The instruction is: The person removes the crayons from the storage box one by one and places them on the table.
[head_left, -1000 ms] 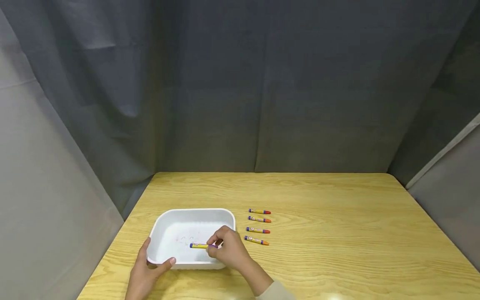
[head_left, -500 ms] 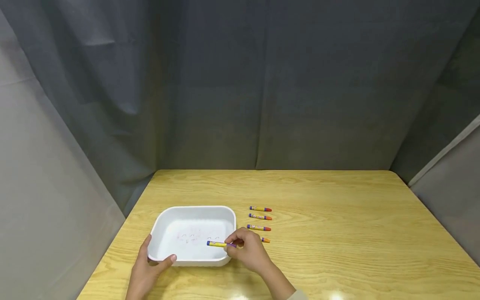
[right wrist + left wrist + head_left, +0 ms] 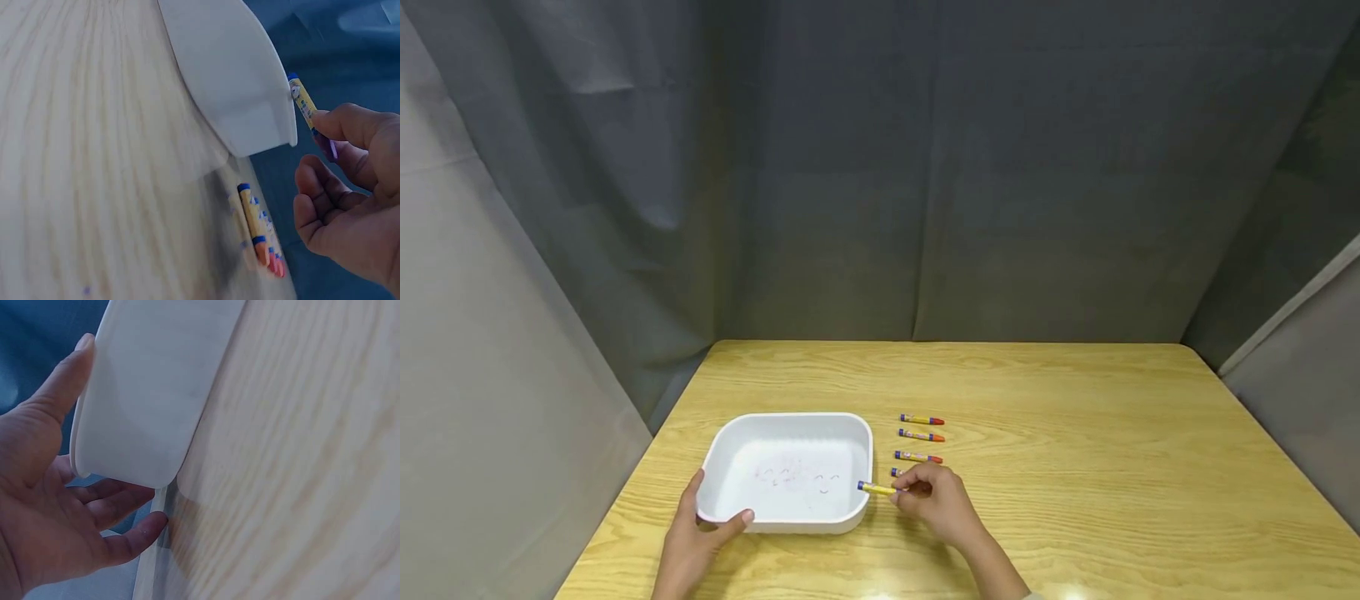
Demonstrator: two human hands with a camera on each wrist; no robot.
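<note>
A white tray point(image 3: 722, 446) stands on the wooden table point(image 3: 1075, 467), with faint scribbles on its floor. My left hand point(image 3: 694, 540) grips the tray's near left corner point(image 3: 119, 450), thumb on the rim. My right hand point(image 3: 936, 498) pinches a yellow and blue crayon point(image 3: 877, 489) just above the tray's right rim; the same crayon point(image 3: 304, 104) shows beside the tray point(image 3: 231, 81) in the right wrist view. Several more crayons point(image 3: 921, 436) lie in a row right of the tray, and the nearest one is partly hidden by my right hand.
Grey curtains hang behind and on both sides of the table. The table's left edge point(image 3: 153, 550) lies close to my left hand. Bare wood stretches to the right of the crayon row point(image 3: 256, 228).
My right hand has carried the crayon rightward from the middle of the tray to its right rim. New small marks show on the tray's floor. The left hand has kept its hold.
</note>
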